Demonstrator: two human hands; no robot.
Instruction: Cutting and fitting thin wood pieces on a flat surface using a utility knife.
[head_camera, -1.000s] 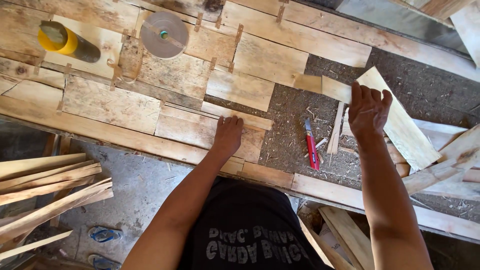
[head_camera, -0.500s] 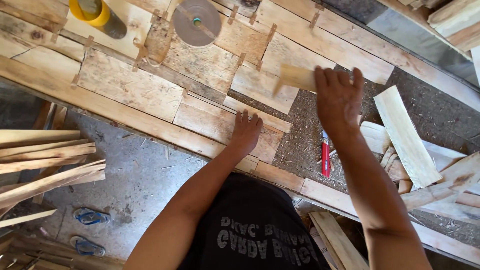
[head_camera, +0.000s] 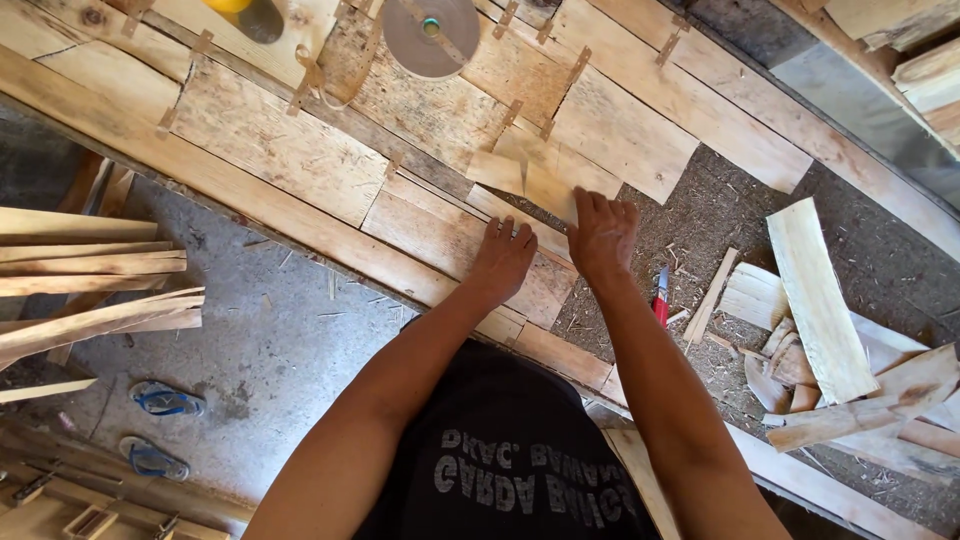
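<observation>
A: Veneer (head_camera: 540, 178), a thin pale sheet of wood, lies on the wooden work surface (head_camera: 270, 150) just beyond the person's hands, overlapping the larger sheets already laid there. Half a second ago the right hand carried this piece in the air; a second ago it was well off to the right, over the scrap.

B: Where are the hands?

A: The right hand (head_camera: 603, 235) rests on the near edge of the sheet, fingers spread and pressing flat rather than curled around it. I cannot tell whether any fingertip hooks the edge. The left hand (head_camera: 503, 257) lies open, palm down, on the neighbouring sheet just to its left, as it did in both earlier views.

B: So what does the change amount to?

A: My reading is that the piece has been brought over and set down as one more patch in the joined sheets, and is being held in place. That is a judgement, not something shown.

B: What surrounds it?

A: Small strips of brown tape (head_camera: 512, 112) bridge the seams between the sheets. At the far edge sits a grey roll of tape (head_camera: 432, 35), and a yellow object (head_camera: 240, 10) is partly cut off at the top. To the right, on the dark sawdust-strewn surface, lies a red-handled knife (head_camera: 661, 295), then a pile of offcuts (head_camera: 820, 300). At the left, long wood slats (head_camera: 90, 290) are stacked, and blue sandals (head_camera: 160, 400) lie on the concrete floor (head_camera: 270, 350).
</observation>
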